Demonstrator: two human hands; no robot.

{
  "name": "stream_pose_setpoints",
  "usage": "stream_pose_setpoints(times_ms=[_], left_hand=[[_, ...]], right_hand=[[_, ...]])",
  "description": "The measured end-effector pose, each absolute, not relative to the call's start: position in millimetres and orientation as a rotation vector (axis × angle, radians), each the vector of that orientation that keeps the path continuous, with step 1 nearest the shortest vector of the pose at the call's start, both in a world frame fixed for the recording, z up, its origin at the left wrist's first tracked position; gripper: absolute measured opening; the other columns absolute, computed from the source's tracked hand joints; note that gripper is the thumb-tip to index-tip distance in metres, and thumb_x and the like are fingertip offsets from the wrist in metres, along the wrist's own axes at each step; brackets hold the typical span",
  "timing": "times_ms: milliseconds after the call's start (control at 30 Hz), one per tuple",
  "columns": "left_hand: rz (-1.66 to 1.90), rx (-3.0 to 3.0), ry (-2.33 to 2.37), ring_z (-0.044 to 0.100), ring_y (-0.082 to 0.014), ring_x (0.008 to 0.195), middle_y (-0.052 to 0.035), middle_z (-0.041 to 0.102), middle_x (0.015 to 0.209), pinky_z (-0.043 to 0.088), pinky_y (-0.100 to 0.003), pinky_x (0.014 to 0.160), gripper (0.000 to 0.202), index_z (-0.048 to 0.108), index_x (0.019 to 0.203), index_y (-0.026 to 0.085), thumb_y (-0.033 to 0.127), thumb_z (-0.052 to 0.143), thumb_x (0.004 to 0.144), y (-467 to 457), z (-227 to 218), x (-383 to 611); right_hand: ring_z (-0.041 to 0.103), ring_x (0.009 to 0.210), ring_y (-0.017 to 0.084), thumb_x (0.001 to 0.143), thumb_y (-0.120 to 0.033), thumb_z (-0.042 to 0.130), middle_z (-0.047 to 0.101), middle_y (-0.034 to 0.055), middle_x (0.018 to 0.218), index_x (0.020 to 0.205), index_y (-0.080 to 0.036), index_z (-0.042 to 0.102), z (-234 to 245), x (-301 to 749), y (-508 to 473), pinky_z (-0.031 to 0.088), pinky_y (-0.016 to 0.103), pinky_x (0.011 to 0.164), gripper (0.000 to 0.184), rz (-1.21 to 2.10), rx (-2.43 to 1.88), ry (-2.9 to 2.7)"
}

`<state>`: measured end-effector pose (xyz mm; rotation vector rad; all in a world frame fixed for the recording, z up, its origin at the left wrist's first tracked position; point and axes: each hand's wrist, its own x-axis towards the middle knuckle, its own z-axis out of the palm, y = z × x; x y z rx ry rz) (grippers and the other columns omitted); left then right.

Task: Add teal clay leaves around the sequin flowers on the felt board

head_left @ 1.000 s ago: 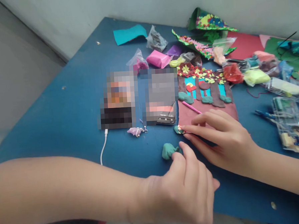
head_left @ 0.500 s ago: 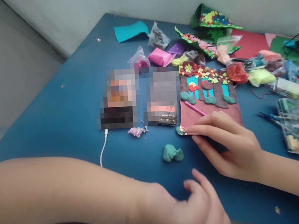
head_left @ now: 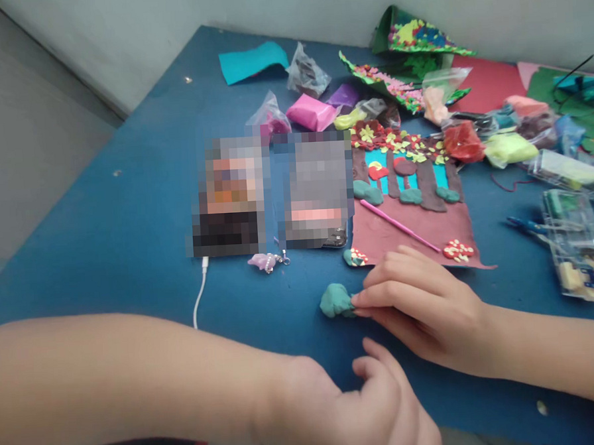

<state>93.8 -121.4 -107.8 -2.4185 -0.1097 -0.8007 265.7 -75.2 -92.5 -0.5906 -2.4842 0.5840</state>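
My right hand (head_left: 421, 302) is closed, thumb and fingertips pinching the right end of a teal lump of clay (head_left: 335, 300) that rests on the blue table. Low in the view, my left hand (head_left: 366, 405) hangs near the table's front edge, loosely curled with its fingers apart and nothing visible in it. Just beyond my right hand lies a clay picture (head_left: 401, 227) with brown trunks, teal bushes and a dull red ground. A pink stick (head_left: 401, 227) lies slanted across that ground. White-dotted red clay pieces (head_left: 458, 250) sit at its lower corners, the left one beside teal clay.
Two blurred-out devices (head_left: 229, 199) lie left of the picture, one with a white cable (head_left: 198, 294). A purple charm (head_left: 264, 262) is near them. Bagged clay, such as a pink pack (head_left: 312, 112), lines the back. Clear plastic boxes (head_left: 574, 241) stand on the right.
My right hand has moved from the picture's lower left corner down to the teal clay and now grips its end. My left hand has barely moved; the view has shifted slightly.
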Motion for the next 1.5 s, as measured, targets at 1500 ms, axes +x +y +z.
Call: stream_pose_setpoints(times_ms=[1500], left_hand=[[-0.863, -2.461, -0.545, 0.070, -0.0142, 0.069, 0.0030, 0.069, 0.067, 0.055, -0.022, 0.059, 0.047, 0.068, 0.067, 0.021, 0.047, 0.043, 0.097, -138, -110, 97]], right_hand=[[0.063, 0.078, 0.016, 0.102, -0.014, 0.028, 0.072, 0.0093, 0.095, 0.106, -0.009, 0.062, -70, 278, -71, 0.053, 0.030, 0.065, 0.035, 0.373, -0.350, -2.813]])
